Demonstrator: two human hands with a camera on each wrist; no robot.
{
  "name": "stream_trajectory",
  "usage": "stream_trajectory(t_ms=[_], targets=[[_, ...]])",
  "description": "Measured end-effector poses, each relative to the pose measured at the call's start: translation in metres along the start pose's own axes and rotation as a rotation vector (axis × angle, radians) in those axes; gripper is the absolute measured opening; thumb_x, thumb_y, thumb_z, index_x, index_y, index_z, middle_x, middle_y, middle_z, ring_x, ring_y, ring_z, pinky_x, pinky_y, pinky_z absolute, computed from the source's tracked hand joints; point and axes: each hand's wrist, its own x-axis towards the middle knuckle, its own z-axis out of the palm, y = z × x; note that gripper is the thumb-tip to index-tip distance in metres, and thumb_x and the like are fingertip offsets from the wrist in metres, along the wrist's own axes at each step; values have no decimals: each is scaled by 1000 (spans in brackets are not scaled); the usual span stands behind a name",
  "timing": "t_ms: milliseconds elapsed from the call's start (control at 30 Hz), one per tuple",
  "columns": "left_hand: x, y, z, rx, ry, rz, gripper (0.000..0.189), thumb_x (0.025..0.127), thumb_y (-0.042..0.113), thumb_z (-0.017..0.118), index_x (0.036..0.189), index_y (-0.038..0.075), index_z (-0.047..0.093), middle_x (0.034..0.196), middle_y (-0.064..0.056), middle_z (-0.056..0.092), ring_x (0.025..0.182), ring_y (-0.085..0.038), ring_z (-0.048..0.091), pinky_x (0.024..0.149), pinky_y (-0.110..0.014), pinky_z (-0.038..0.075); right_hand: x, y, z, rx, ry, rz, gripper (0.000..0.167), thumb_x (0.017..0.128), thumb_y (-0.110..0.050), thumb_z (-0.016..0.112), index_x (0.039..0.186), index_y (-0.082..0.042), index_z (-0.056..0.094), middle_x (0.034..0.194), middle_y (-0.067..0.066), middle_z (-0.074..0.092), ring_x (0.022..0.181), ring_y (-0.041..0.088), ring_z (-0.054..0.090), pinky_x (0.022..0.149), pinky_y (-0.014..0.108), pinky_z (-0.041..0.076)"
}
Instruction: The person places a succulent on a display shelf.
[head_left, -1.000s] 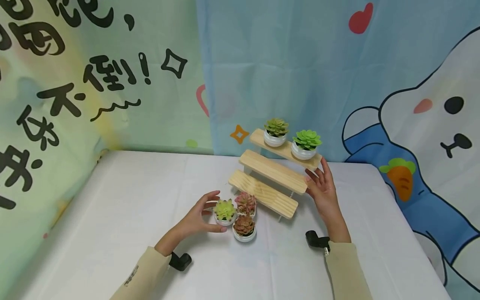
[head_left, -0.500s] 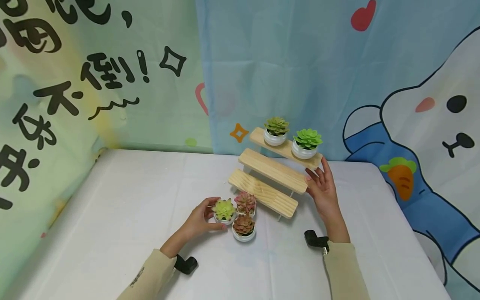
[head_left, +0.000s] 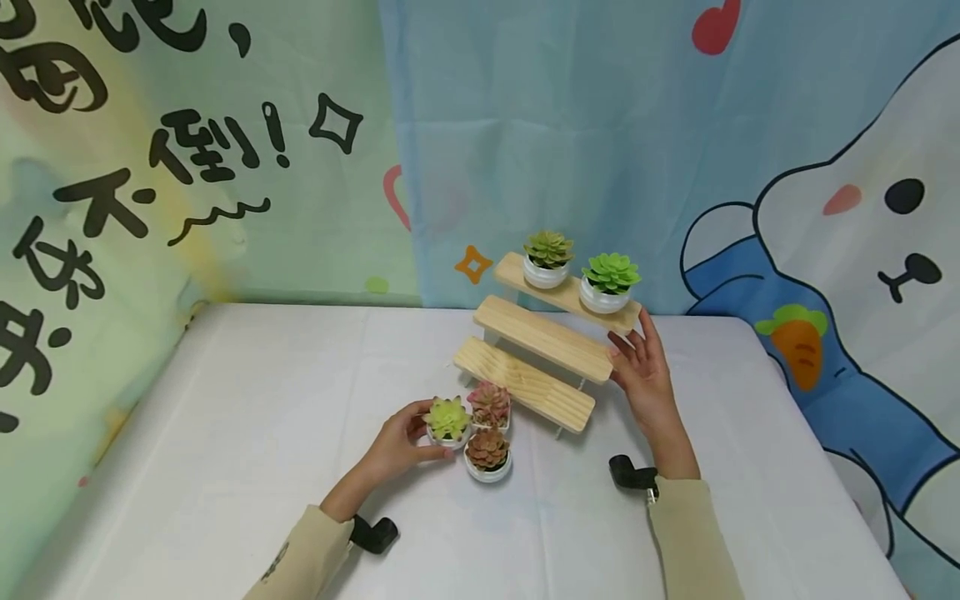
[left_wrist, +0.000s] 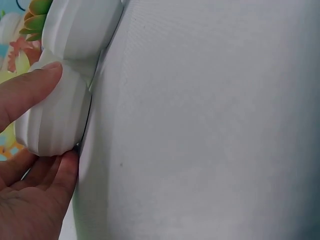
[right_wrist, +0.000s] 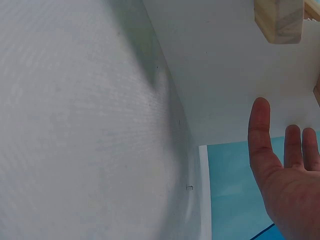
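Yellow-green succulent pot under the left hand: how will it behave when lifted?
The yellow-green succulent pot looks small and probably light; the left hand pinches it with thumb and fingers alone. Its ribbed white wall likely aids grip. Rounded base and taller plant: may tip if nudged high.

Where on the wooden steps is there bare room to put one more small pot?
The middle step and the bottom step are both bare along their whole length. The top step is crowded: two pots stand on it. The right hand is at the steps' right end, so pass in from the left.
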Motion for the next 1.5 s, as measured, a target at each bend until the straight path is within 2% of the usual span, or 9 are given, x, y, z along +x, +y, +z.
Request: stream_trajectory(t_ms=[100,200,300,500,733,967,1233,1500], targets=[[1,1,1,-7,13,-14,68,76,0,82,134,-12,47,131,-25,54,121,-36,53,103,-40,45,2,-1,-1,0,-6,0,73,102,-11,52,157,-36,11,152,7,30,143,32,25,82,16,51],[1,2,2,-11,29,-35,68,75,-1,82,133,-12,48,130,-25,54,119,-35,54,102,-39,46,3,-2,-1,-3,-5,8,73,102,-11,51,157,-36,10,150,5,31,142,29,27,83,17,51],[-1,3,3,-25,37,-51,69,74,-2,83,133,-12,47,130,-25,53,117,-34,55,100,-35,47,1,-2,0,-7,-4,13,73,102,-11,50,158,-36,9,149,2,32,142,26,28,83,17,51],[-3,2,3,-48,51,-71,70,74,-1,83,133,-12,47,129,-24,53,113,-28,57,96,-28,49,0,-3,1,-12,-4,18,73,103,-11,49,157,-36,8,150,3,31,144,32,25,83,16,50],[-7,2,3,-79,79,-100,69,77,1,81,134,-12,45,127,-25,53,104,-21,58,89,-22,50,-1,-1,1,-6,11,38,73,102,-12,51,157,-38,10,148,0,33,139,21,32,81,17,51],[-8,7,0,-102,117,-77,68,77,-2,80,135,-11,44,126,-23,54,109,-27,59,92,-27,51,0,-1,0,-6,4,24,73,102,-12,51,157,-38,10,150,3,31,141,24,31,82,17,51],[-8,14,-1,-99,206,-73,67,77,-2,80,135,-11,46,129,-23,54,109,-26,57,96,-30,49,2,0,0,-8,8,18,73,102,-12,52,157,-38,12,150,4,32,137,18,34,81,16,51],[0,25,-8,-95,197,-66,69,79,0,79,138,-10,43,127,-23,55,109,-25,58,95,-33,50,1,0,1,-15,14,38,73,103,-11,50,157,-39,10,150,2,31,143,29,27,80,17,51]])
